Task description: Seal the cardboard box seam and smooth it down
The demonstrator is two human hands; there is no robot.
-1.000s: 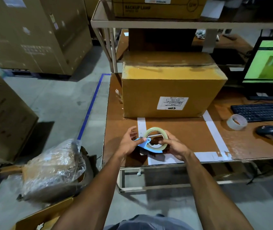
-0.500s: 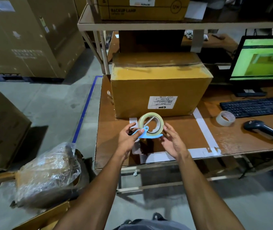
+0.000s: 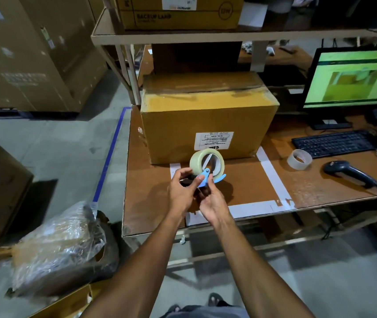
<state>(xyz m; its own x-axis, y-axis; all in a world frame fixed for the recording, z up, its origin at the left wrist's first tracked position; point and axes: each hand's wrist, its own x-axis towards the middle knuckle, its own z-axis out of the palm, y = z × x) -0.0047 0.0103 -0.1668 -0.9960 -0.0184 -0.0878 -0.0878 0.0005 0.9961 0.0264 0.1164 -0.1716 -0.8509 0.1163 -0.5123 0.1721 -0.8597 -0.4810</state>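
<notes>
Cardboard box (image 3: 208,125): stood on the table (image 3: 247,187) toward its far side, top flaps closed, a white label on its near face.
Seam: ran across the box top, left to right; whether tape covered all of it could not be told.
Tape roll (image 3: 206,162): clear tape on a blue dispenser (image 3: 205,179), held just near of the box, above the table, roll upright.
Left hand (image 3: 181,189): fingers curled round the dispenser's left side, gripping it.
Right hand (image 3: 212,203): palm up under the dispenser, fingers loosely bent and touching its near edge; a firm grasp could not be told.
White tape lines (image 3: 272,177): marked a rectangle on the table around the working area.
Spare roll (image 3: 299,159): lay flat on the table, right of the box.
Scanner (image 3: 348,173): lay near the right edge, just right of the spare roll.
Keyboard (image 3: 334,143): farther right, beyond the scanner.
Monitor (image 3: 352,76): far right, screen lit green.
Shelf (image 3: 205,35): above the box, carrying another carton (image 3: 178,12).
Floor left: a plastic-wrapped bundle (image 3: 56,249).
</notes>
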